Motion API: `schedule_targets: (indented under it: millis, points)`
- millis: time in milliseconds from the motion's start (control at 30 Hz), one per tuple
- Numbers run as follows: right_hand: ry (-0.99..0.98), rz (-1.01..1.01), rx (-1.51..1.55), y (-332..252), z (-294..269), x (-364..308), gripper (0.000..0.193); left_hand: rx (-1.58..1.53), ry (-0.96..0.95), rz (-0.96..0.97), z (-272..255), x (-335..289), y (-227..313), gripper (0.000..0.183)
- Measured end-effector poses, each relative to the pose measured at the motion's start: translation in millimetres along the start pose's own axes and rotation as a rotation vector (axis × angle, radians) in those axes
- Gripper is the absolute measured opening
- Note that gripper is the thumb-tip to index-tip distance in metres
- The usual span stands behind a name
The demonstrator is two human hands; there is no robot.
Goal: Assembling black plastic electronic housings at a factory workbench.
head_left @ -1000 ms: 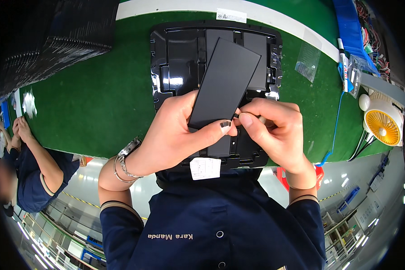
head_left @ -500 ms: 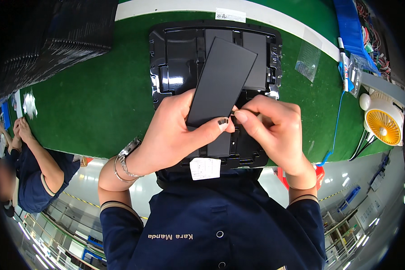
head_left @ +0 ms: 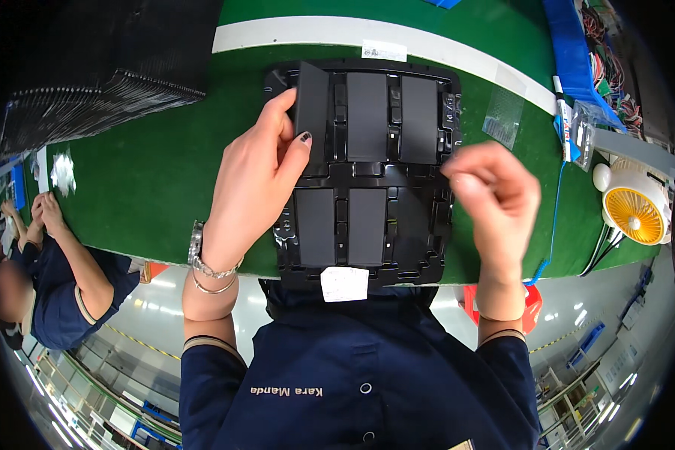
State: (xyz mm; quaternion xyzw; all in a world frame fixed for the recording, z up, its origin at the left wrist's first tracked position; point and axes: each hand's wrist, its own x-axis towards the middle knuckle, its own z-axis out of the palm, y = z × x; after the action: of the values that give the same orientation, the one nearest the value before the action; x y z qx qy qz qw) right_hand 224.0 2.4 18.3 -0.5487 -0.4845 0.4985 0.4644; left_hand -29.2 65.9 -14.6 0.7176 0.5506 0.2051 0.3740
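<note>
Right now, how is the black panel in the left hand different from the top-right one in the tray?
The held panel is tilted; the top-right panel lies flat in the tray. The left hand grips the held panel, while no hand holds the top-right panel. Both are dark and flat-faced.

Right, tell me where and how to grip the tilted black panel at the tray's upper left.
Probably best by the long left edge of the black panel, coming from the left, thumb over its face: that edge looks tipped up from the black tray, and the left hand holds it there.
</note>
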Motion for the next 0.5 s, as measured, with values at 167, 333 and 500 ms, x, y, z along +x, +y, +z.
schedule_targets:
  millis: [167,333,500]
  points:
    - [-0.570,-0.044,1.156,-51.0,-22.2,-21.1,0.040,-0.030,-0.001,0.046,4.9,7.4,-9.9,0.043]
    - [-0.809,-0.244,1.207,-98.8,2.0,-38.0,0.033,-0.039,0.007,0.027,2.3,5.8,-10.3,0.042]
    - [-0.856,-0.408,1.056,-109.1,7.0,-38.1,0.029,-0.034,0.008,0.041,3.1,8.0,-14.1,0.042]
